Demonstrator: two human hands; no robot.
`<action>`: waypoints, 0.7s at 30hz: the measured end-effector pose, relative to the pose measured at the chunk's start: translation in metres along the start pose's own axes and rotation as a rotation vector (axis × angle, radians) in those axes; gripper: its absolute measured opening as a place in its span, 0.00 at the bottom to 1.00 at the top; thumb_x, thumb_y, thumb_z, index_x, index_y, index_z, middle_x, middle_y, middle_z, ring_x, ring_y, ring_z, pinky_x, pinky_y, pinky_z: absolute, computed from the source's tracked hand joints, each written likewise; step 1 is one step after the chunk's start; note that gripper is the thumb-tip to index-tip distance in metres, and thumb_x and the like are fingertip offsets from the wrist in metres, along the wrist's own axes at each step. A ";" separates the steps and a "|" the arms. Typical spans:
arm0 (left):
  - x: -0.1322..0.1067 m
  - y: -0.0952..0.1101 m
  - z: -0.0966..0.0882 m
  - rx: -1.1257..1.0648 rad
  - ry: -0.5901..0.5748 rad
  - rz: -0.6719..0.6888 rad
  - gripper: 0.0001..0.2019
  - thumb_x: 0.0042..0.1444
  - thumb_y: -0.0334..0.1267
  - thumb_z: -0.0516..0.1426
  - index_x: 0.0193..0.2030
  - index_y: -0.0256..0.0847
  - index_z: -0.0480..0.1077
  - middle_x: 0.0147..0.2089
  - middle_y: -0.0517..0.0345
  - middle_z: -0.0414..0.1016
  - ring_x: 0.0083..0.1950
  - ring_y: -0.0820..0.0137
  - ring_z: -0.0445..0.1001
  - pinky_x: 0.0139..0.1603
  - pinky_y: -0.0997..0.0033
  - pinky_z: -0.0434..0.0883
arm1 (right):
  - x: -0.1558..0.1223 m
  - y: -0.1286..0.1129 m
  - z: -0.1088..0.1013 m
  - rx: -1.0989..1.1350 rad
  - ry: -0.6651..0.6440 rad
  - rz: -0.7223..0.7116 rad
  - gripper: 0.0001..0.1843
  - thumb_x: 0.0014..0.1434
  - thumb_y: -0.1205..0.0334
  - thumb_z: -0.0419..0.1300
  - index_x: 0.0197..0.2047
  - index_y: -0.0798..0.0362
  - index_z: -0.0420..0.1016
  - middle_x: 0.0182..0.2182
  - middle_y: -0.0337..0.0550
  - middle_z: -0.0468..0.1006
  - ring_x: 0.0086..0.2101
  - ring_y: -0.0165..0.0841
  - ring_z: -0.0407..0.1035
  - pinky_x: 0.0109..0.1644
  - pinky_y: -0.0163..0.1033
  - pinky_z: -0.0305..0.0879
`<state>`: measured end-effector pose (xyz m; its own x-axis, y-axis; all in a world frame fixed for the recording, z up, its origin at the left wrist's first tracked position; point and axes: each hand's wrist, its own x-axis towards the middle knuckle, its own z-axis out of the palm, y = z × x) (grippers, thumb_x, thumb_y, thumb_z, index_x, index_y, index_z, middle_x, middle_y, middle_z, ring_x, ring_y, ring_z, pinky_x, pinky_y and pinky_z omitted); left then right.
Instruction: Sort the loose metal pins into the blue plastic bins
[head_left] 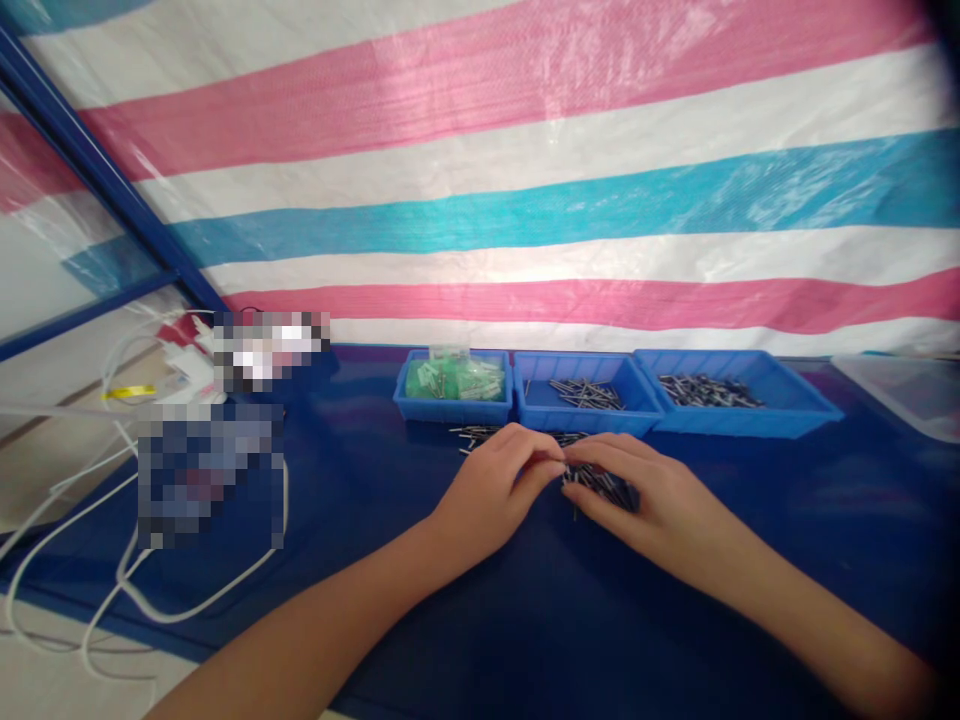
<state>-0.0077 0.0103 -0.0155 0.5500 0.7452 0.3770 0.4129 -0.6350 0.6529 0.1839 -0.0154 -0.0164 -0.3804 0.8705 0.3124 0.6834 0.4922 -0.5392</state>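
A striped tarpaulin (525, 150) in pink, white and turquoise hangs behind a table under a dark blue cover (360, 520). Along the back of the table three blue plastic bins stand side by side, touching. The left bin (409, 402) holds green-tinted clear packets, the middle bin (536, 412) a thin scatter of metal pins, and the right bin (799, 408) a longer heap of the same. A clear plastic tray (900, 395) lies at the far right, well apart from the hands. White cables (150, 600) loop over the left end of the table and off its front edge; two patches there are blurred and cannot be read. A few stray pins (471, 432) lie just in front of the left bin, behind the hands.

The pile of pins (609, 488) sits on the cover near the middle bin. The pins are short, thin, dark grey metal pieces lying criss-cross, and much of the pile is hidden under the right hand.

The left hand (499, 490) rests on its outer edge, its fingers curled and the tips drawn against the thumb at the left edge of the pile, pinching at the pins; how many it has cannot be told. The right hand (656, 500) lies palm down on the pile, its fingers straight and close together, their tips almost meeting those of the left
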 end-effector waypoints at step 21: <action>-0.001 0.013 0.006 -0.242 -0.076 -0.177 0.10 0.62 0.38 0.52 0.42 0.35 0.72 0.39 0.54 0.76 0.42 0.70 0.72 0.45 0.74 0.66 | -0.003 -0.002 0.001 0.438 0.171 0.261 0.10 0.57 0.53 0.61 0.34 0.51 0.73 0.30 0.41 0.73 0.32 0.33 0.66 0.35 0.37 0.62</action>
<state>0.0010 0.0000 -0.0113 0.5413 0.8169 0.1991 0.3271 -0.4227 0.8451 0.1826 -0.0191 -0.0171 -0.1010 0.9686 0.2272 0.4036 0.2486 -0.8805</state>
